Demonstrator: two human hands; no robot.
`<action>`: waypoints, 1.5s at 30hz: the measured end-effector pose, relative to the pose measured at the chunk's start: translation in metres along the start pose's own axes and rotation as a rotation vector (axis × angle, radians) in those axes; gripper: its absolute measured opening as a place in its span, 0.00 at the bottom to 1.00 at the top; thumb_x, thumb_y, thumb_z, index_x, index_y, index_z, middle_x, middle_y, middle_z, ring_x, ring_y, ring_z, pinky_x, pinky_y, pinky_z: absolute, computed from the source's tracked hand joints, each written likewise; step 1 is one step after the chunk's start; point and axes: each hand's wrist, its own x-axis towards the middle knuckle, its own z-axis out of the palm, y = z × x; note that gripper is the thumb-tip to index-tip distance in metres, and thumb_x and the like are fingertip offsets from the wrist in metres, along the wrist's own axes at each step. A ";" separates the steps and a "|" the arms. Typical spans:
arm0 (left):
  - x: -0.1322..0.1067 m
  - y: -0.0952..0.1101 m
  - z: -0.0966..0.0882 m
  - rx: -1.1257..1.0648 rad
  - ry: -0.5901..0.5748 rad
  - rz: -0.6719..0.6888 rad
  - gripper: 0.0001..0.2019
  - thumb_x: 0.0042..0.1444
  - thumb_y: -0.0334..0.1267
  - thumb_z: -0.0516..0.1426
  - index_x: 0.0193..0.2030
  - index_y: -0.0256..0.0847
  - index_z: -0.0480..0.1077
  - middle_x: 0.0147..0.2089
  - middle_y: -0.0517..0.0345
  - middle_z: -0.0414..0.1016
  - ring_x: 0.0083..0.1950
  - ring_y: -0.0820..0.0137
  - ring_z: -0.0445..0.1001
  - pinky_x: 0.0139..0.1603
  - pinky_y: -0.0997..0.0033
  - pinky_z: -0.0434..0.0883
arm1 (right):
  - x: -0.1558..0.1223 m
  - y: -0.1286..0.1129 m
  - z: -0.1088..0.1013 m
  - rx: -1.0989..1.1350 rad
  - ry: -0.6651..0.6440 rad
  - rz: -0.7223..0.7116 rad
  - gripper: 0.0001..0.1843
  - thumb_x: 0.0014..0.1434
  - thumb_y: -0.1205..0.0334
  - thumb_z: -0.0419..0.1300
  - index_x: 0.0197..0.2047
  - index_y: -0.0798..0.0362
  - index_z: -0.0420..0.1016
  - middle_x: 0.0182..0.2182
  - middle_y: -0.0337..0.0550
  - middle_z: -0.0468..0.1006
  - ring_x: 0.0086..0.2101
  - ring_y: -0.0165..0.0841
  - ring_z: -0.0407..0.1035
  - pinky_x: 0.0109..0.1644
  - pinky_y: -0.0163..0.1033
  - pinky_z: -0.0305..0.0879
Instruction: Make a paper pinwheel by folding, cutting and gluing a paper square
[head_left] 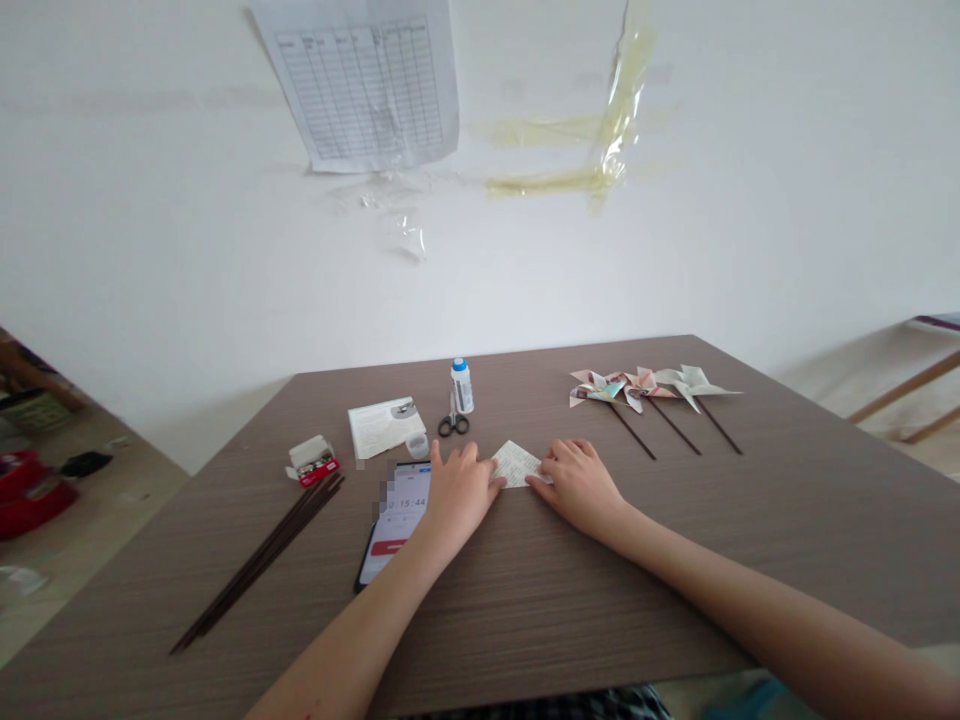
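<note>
A small sheet of printed paper, folded into a triangle with its point facing away from me, lies on the brown table. My left hand holds its left corner between thumb and fingers, wrist passing over a phone. At the opposite corner, my right hand grips the paper the same way, fingers curled. Both hands rest low on the tabletop and cover the corners. The phone, partly hidden by my left forearm, shows a running timer.
Behind my hands are black-handled scissors, a blue-capped white bottle, a small clear cup and a paper stack. To the left sit a small open box and dark sticks. Paper pinwheels on sticks lie back right.
</note>
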 end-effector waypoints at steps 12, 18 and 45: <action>0.006 0.000 0.000 -0.038 0.013 -0.004 0.16 0.76 0.51 0.70 0.61 0.46 0.91 0.64 0.42 0.84 0.71 0.42 0.83 0.90 0.18 0.55 | 0.005 -0.003 0.005 -0.009 0.048 0.022 0.24 0.82 0.38 0.67 0.52 0.52 0.92 0.55 0.60 0.88 0.57 0.54 0.80 0.65 0.54 0.73; 0.007 -0.001 -0.001 -0.070 0.019 -0.007 0.15 0.77 0.50 0.69 0.60 0.46 0.91 0.64 0.43 0.85 0.71 0.42 0.81 0.90 0.16 0.54 | 0.007 -0.006 -0.002 0.040 -0.030 0.080 0.26 0.82 0.37 0.67 0.54 0.52 0.91 0.58 0.61 0.87 0.60 0.56 0.79 0.67 0.56 0.73; 0.001 -0.019 -0.026 -0.025 -0.195 -0.052 0.24 0.79 0.40 0.64 0.77 0.67 0.82 0.75 0.44 0.79 0.80 0.40 0.72 0.86 0.08 0.51 | 0.008 -0.008 -0.013 0.127 -0.123 0.175 0.20 0.79 0.42 0.70 0.59 0.50 0.88 0.64 0.59 0.83 0.68 0.56 0.75 0.70 0.56 0.72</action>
